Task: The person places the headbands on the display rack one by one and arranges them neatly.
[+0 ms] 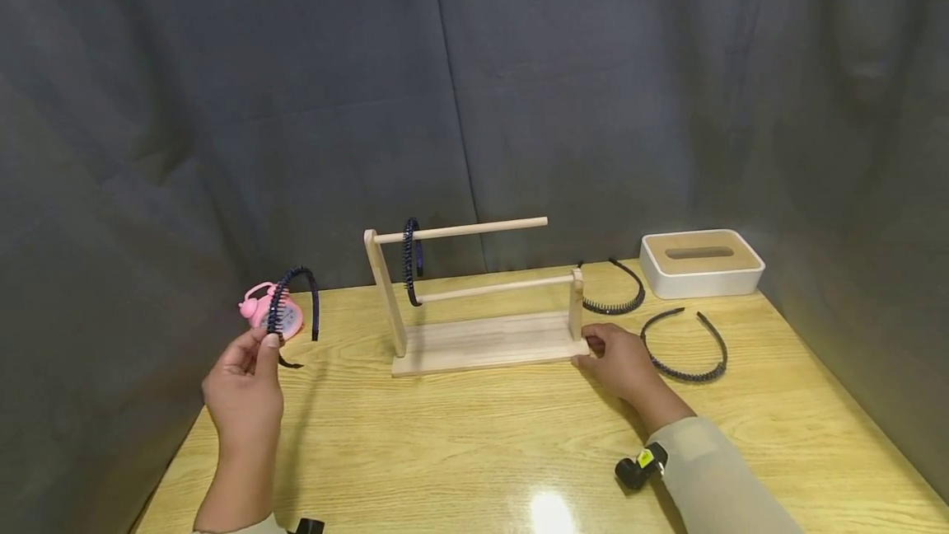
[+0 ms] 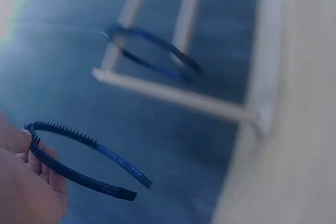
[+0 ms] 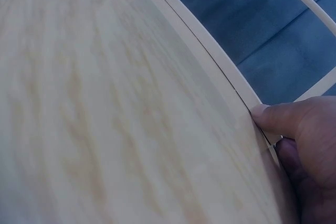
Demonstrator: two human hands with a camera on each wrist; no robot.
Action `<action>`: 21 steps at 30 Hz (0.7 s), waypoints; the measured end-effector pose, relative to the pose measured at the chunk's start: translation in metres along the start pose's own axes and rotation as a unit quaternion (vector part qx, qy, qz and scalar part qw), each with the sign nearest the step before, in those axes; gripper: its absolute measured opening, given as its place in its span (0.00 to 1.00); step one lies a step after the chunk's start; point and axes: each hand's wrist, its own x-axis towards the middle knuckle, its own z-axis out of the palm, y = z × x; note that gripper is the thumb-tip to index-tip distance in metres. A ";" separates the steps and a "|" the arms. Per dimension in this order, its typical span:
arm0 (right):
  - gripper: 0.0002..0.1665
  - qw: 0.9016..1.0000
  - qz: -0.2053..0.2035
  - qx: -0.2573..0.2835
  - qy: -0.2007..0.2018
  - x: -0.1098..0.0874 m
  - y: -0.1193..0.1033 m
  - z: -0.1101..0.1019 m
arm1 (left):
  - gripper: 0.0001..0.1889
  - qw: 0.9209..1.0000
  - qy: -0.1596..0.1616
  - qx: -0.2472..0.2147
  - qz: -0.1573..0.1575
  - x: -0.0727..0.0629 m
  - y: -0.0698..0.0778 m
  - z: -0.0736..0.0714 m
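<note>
My left hand (image 1: 246, 398) pinches a dark blue toothed headband (image 1: 278, 303) between thumb and fingers, raised at the left. In the left wrist view that headband (image 2: 86, 181) has its two ends pointing away from the hand. A wooden two-rod headband rack (image 1: 489, 342) stands mid-table. Over its upper rod, near the left post, hangs another dark headband (image 1: 408, 262). My right hand (image 1: 619, 361) grips the right end of the rack's base. The right wrist view shows the thumb (image 3: 273, 116) on the base's edge, with the other fingers partly hidden.
Behind the held headband sits a pink alarm clock (image 1: 292, 320). Two more dark headbands lie right of the rack, one farther back (image 1: 615, 307) and one nearer (image 1: 685, 375). A white tissue box with a wooden top (image 1: 700, 277) stands at the back right, before a dark curtain (image 1: 593, 105).
</note>
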 end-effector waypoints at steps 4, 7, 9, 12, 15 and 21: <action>0.32 1.000 0.000 0.000 -0.002 0.000 -0.002 -0.001 | 0.07 0.968 0.008 -0.252 0.006 -0.014 0.031 0.004; 0.31 1.000 0.001 0.002 -0.003 0.000 -0.002 -0.001 | 0.08 0.917 -0.025 -0.397 0.039 -0.024 0.052 0.013; 0.31 1.000 0.002 0.001 -0.003 0.000 -0.001 -0.002 | 0.07 0.884 -0.055 -0.462 0.043 -0.030 0.065 0.023; 0.31 1.000 0.006 -0.001 -0.001 -0.001 0.002 -0.003 | 0.07 0.854 -0.082 -0.514 0.012 -0.039 0.082 0.039; 0.31 1.000 0.009 0.000 -0.001 -0.002 0.005 -0.003 | 0.06 0.857 -0.091 -0.506 -0.024 -0.046 0.093 0.058; 0.30 1.000 0.009 0.008 0.003 -0.002 0.008 -0.001 | 0.05 0.873 -0.114 -0.474 -0.018 -0.052 0.105 0.100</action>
